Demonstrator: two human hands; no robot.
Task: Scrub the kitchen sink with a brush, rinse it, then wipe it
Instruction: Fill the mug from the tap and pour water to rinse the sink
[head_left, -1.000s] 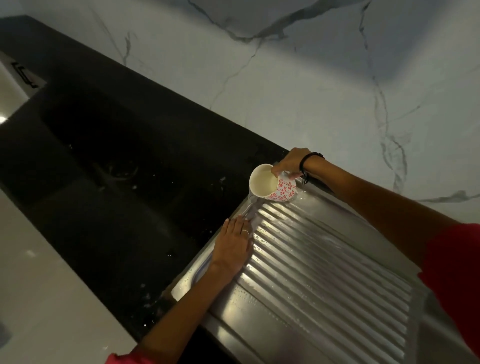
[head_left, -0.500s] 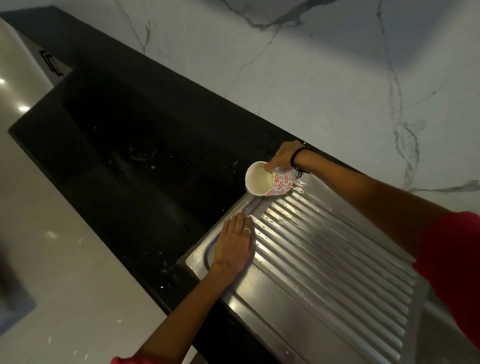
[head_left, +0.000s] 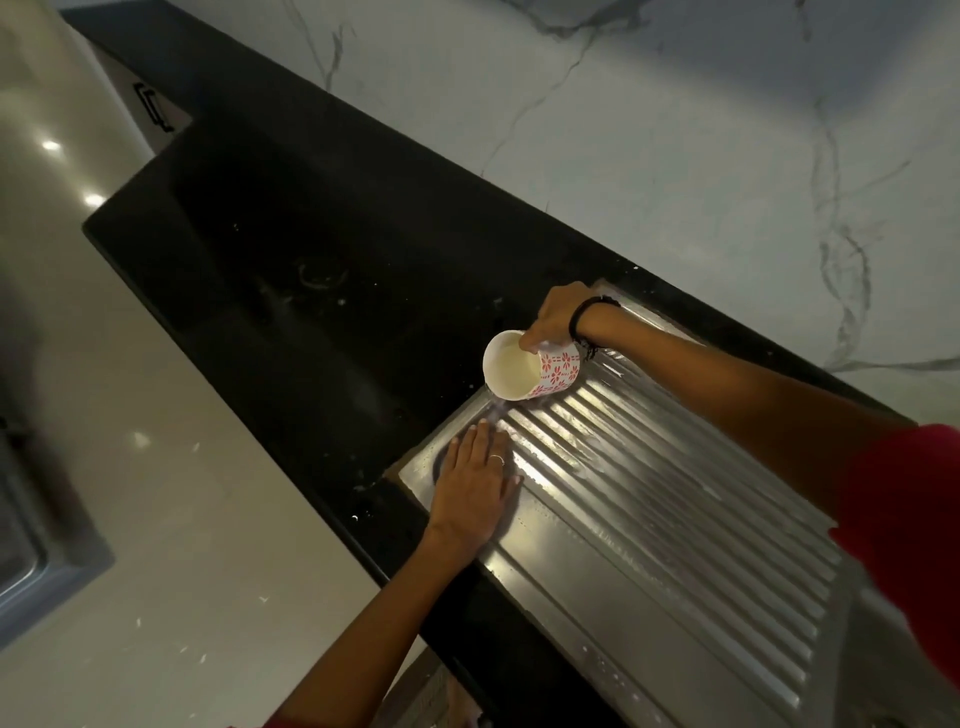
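Two hands, right hand (head_left: 553, 317) gripping cup (head_left: 530, 371), left hand (head_left: 475, 486) flat

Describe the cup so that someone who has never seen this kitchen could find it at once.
Start at the ribbed steel draining board set into the black counter below the marble wall. At its far corner, the right hand holds a cup tipped on its side, mouth towards the camera. It is the only cup here: white, with a red flower pattern outside and a plain cream inside.

the ribbed stainless steel drainboard (head_left: 675, 519) is running off the bottom edge; the flat left hand (head_left: 470, 486) is covering its near corner.
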